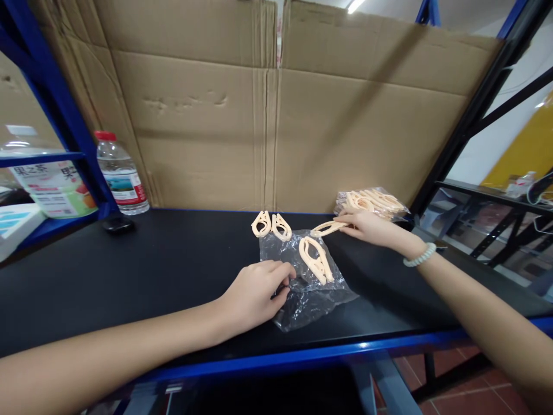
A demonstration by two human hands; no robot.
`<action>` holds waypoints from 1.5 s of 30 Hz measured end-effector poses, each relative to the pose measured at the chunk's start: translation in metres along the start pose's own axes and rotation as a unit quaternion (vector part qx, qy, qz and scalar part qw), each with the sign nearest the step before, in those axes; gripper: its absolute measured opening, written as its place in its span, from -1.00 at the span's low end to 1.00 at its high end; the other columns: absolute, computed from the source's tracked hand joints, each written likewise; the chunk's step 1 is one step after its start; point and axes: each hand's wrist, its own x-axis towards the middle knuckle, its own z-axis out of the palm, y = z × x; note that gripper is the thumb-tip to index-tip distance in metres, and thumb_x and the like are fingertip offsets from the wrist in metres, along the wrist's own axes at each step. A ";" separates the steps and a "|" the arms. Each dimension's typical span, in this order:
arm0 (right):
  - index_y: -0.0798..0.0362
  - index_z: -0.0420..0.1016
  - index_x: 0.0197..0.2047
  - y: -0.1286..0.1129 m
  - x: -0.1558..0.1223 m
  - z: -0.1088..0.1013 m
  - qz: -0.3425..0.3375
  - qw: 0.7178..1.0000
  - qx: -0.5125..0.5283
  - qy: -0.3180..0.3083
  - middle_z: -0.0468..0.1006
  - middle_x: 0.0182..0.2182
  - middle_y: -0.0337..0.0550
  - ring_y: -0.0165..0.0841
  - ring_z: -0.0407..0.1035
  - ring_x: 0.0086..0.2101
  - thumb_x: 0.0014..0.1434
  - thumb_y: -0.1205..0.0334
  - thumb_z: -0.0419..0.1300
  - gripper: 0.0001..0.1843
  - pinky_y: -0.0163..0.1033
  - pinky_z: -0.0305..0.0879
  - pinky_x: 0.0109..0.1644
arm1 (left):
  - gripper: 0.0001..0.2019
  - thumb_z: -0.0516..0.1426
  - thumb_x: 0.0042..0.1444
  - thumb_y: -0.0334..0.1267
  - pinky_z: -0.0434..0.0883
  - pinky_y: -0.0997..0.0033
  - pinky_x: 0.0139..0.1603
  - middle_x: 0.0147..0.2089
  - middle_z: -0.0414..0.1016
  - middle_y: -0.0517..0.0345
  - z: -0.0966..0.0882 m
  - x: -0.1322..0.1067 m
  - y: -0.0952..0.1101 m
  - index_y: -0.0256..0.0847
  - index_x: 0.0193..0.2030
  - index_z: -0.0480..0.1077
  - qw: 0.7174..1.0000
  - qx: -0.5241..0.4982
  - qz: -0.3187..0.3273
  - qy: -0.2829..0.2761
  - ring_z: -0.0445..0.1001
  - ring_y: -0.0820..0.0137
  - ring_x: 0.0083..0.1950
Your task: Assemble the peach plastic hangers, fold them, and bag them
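Setting: black shelf top point(151, 271) with a blue front edge, backed by flattened cardboard point(268, 115); a water bottle point(121, 176) stood at its back left corner.
Left hand: the left hand point(254, 297) rested near the front edge, fingers curled and pinching the near end of a clear plastic bag point(309, 288).
Right hand: the right hand point(367, 226) reached toward the back right, fingers closed on one peach plastic clip point(326, 229), just beside the supply pack of clips point(371, 203).
Done so far: one folded clip point(315, 259) lay on the bag; two more clips point(271, 225) lay on the shelf top just behind it.
Left to do: judging by this, bagging had barely begun; the bag lay flat and unsealed, and the supply pack looked mostly full.
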 end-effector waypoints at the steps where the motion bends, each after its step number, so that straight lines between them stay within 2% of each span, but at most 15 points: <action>1: 0.14 0.51 -0.08 0.001 -0.005 -0.002 0.002 1.000 -0.004 0.022 0.46 -0.13 0.07 -0.23 0.38 -0.17 0.29 0.24 -0.01 -0.69 -0.14 0.31 -0.09 | -0.85 0.04 0.06 -0.47 0.32 0.43 -0.33 -0.33 0.43 0.23 -0.001 0.000 0.001 -0.17 -0.24 0.28 1.000 0.010 0.002 0.000 0.42 0.39 -0.31; 4: 0.11 0.52 -0.14 -0.005 -0.019 -0.009 0.010 0.996 0.003 0.089 0.51 -0.20 0.00 -0.26 0.40 -0.22 0.30 0.23 -0.01 -0.71 -0.16 0.33 -0.12 | -0.89 0.00 0.11 -0.46 0.30 0.45 -0.38 -0.35 0.42 0.23 -0.003 0.000 0.003 -0.18 -0.28 0.26 0.999 0.038 0.010 -0.005 0.41 0.40 -0.35; 6: 0.09 0.51 -0.13 -0.017 -0.029 -0.015 0.023 0.988 0.012 0.150 0.55 -0.25 -0.07 -0.30 0.42 -0.27 0.29 0.24 0.04 -0.76 -0.20 0.35 -0.18 | -0.86 -0.05 0.15 -0.47 0.32 0.45 -0.38 -0.32 0.42 0.20 -0.004 0.000 0.003 -0.18 -0.26 0.26 0.998 0.054 0.027 -0.007 0.42 0.39 -0.33; 9: 0.08 0.50 -0.11 -0.048 -0.047 -0.026 0.025 0.971 0.008 0.239 0.58 -0.30 -0.13 -0.37 0.43 -0.38 0.25 0.25 0.12 -0.81 -0.28 0.36 -0.30 | -0.76 -0.09 0.10 -0.54 0.37 0.44 -0.33 -0.16 0.46 0.15 -0.005 0.000 0.002 -0.19 -0.22 0.29 0.996 0.069 0.062 -0.007 0.46 0.37 -0.23; 12: 0.05 0.48 -0.10 -0.086 -0.066 -0.034 -0.012 0.960 -0.007 0.280 0.57 -0.25 -0.15 -0.39 0.46 -0.32 0.24 0.32 0.14 -0.83 -0.31 0.39 -0.24 | -0.71 -0.07 0.01 -0.59 0.41 0.43 -0.28 0.03 0.43 0.14 -0.003 -0.001 -0.001 -0.19 -0.26 0.34 0.993 0.078 0.087 -0.002 0.47 0.35 -0.12; 14: 0.03 0.48 -0.10 -0.109 -0.078 -0.037 -0.029 0.954 -0.024 0.296 0.55 -0.21 -0.16 -0.39 0.46 -0.26 0.22 0.37 0.16 -0.82 -0.34 0.40 -0.18 | -0.70 -0.06 0.02 -0.58 0.43 0.39 -0.24 0.06 0.43 0.13 -0.002 -0.001 -0.003 -0.19 -0.23 0.37 0.992 0.075 0.099 0.006 0.46 0.33 -0.08; 17: 0.03 0.45 -0.03 -0.138 -0.091 -0.040 -0.041 0.964 -0.021 0.261 0.52 -0.17 -0.15 -0.42 0.45 -0.24 0.24 0.38 0.14 -0.76 -0.38 0.39 -0.16 | -0.71 -0.05 0.10 -0.52 0.44 0.33 -0.19 0.01 0.46 0.11 0.000 -0.001 -0.002 -0.20 -0.13 0.38 0.991 0.060 0.115 0.027 0.44 0.31 -0.09; 21: 0.12 0.41 0.06 -0.163 -0.093 -0.039 -0.107 0.974 -0.031 0.198 0.50 -0.18 -0.06 -0.39 0.43 -0.19 0.32 0.39 -0.03 -0.69 -0.39 0.39 -0.20 | -0.80 0.02 0.15 -0.42 0.40 0.25 -0.16 -0.03 0.46 0.07 0.000 0.001 0.003 -0.21 -0.12 0.38 0.991 0.045 0.119 0.050 0.39 0.27 -0.11; 25: 0.28 0.44 0.00 -0.176 -0.083 -0.027 -0.160 0.963 -0.084 0.201 0.52 -0.28 0.06 -0.31 0.43 -0.28 0.30 0.46 -0.16 -0.61 -0.30 0.40 -0.28 | -0.74 0.01 0.11 -0.48 0.36 0.22 -0.12 0.00 0.42 0.05 -0.001 0.001 0.005 -0.22 -0.07 0.34 0.992 0.028 0.108 0.060 0.36 0.25 -0.05; 28: 0.31 0.47 -0.10 -0.179 -0.074 -0.013 -0.184 0.951 -0.138 0.205 0.50 -0.37 0.07 -0.29 0.38 -0.42 0.24 0.49 -0.12 -0.64 -0.22 0.35 -0.40 | -0.69 0.00 0.11 -0.50 0.34 0.20 -0.07 0.02 0.40 0.04 0.000 0.000 0.005 -0.22 -0.02 0.32 0.993 0.014 0.093 0.065 0.34 0.26 -0.02; 32: 0.16 0.46 -0.27 -0.177 -0.063 0.004 -0.167 0.939 -0.216 0.210 0.46 -0.43 -0.05 -0.36 0.27 -0.52 0.22 0.46 -0.05 -0.75 -0.25 0.19 -0.50 | -0.67 -0.03 0.12 -0.52 0.33 0.22 -0.04 0.04 0.38 0.02 0.001 -0.001 0.004 -0.22 0.01 0.29 0.993 0.003 0.090 0.074 0.34 0.27 -0.01; 35: 0.13 0.43 -0.32 -0.175 -0.054 0.014 -0.147 0.931 -0.263 0.208 0.46 -0.41 -0.06 -0.36 0.26 -0.50 0.22 0.45 -0.02 -0.79 -0.27 0.14 -0.51 | -0.66 -0.04 0.13 -0.52 0.34 0.22 -0.04 0.05 0.38 0.02 0.002 -0.001 0.004 -0.21 0.02 0.28 0.993 0.003 0.090 0.074 0.35 0.28 -0.01; 39: 0.23 0.47 -0.27 -0.172 -0.046 0.026 -0.120 0.926 -0.296 0.199 0.49 -0.33 0.07 -0.32 0.30 -0.46 0.19 0.50 -0.04 -0.75 -0.25 0.20 -0.49 | -0.64 -0.04 0.12 -0.53 0.35 0.22 -0.05 0.06 0.38 0.03 0.003 -0.001 0.003 -0.19 0.04 0.28 0.993 0.003 0.095 0.071 0.35 0.28 0.00; 41: 0.28 0.49 -0.26 -0.172 -0.043 0.029 -0.118 0.929 -0.296 0.190 0.49 -0.30 0.13 -0.29 0.31 -0.43 0.17 0.52 -0.04 -0.73 -0.24 0.23 -0.48 | -0.61 -0.04 0.10 -0.55 0.35 0.22 -0.04 0.06 0.38 0.03 0.003 -0.001 0.003 -0.20 0.05 0.28 0.993 0.002 0.100 0.068 0.36 0.28 0.00; 45: 0.28 0.51 -0.30 -0.169 -0.039 0.029 -0.105 0.939 -0.281 0.169 0.46 -0.33 0.09 -0.19 0.34 -0.31 0.13 0.55 0.00 -0.75 -0.23 0.24 -0.48 | -0.57 -0.04 0.05 -0.58 0.35 0.22 -0.02 0.06 0.38 0.01 0.003 -0.001 0.002 -0.21 0.06 0.28 0.993 0.003 0.100 0.065 0.36 0.28 0.00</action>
